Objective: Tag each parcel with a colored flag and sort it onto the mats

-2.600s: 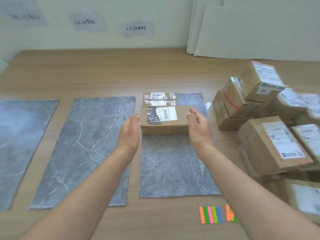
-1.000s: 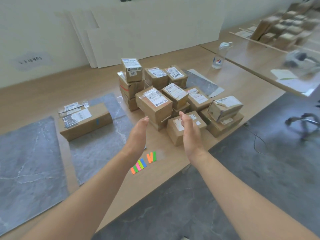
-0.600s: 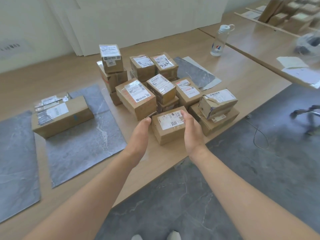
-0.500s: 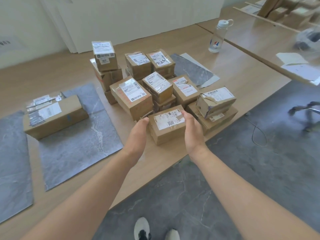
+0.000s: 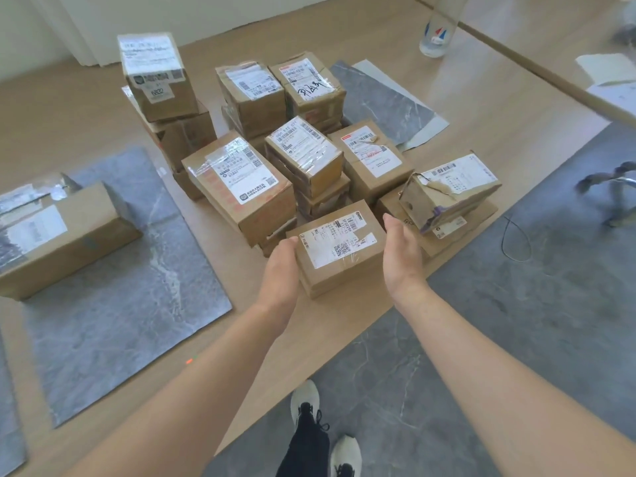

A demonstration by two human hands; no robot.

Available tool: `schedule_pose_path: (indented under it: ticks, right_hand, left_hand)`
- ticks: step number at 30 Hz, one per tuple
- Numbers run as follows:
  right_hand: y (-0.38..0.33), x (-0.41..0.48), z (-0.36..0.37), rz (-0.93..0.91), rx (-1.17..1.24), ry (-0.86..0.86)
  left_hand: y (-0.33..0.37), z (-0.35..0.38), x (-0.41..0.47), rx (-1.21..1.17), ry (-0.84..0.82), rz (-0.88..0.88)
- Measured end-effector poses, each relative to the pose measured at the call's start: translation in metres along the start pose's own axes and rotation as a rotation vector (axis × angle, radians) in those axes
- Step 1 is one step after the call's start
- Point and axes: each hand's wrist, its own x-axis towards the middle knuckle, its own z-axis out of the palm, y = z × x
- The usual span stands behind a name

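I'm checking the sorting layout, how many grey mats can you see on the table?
3 mats: the mat under the long parcel at left, a mat sliver at the lower-left edge, a mat behind the parcel pile. More may lie out of frame.

Nearest parcel (image 5: pixel 339 249) sits at front edge of table (image 5: pixel 499 108), between left hand (image 5: pixel 280 270) on its left side and right hand (image 5: pixel 401 251) at its right side. Parcel pile (image 5: pixel 303 156) stands directly behind it, partly stacked. Long parcel (image 5: pixel 69 242) lies on mat (image 5: pixel 130 287), left of pile. Spare mat (image 5: pixel 382 94) lies behind pile, to the right, with bottle (image 5: pixel 436 34) beyond it.
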Motion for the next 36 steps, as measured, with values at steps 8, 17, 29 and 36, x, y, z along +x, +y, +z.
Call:
schedule_pose_path:
  ticks: [8,17,29,36]
  right_hand:
    - [0.013,0.025,0.023,0.083,-0.075,0.073]
    - [0.016,0.026,0.021,0.132,-0.122,0.116]
    - [0.003,-0.010,-0.022,-0.026,-0.141,0.052]
    - [-0.031,-0.037,-0.043,-0.170,-0.168,0.002]
  left_hand:
    - [-0.008,0.006,0.034,-0.050,0.033,-0.083]
    - [-0.003,0.011,0.029,-0.114,0.066,-0.082]
    - [0.005,0.021,-0.031,-0.143,0.160,0.023]
    - [0.026,0.014,-0.084,-0.236,0.244,0.125]
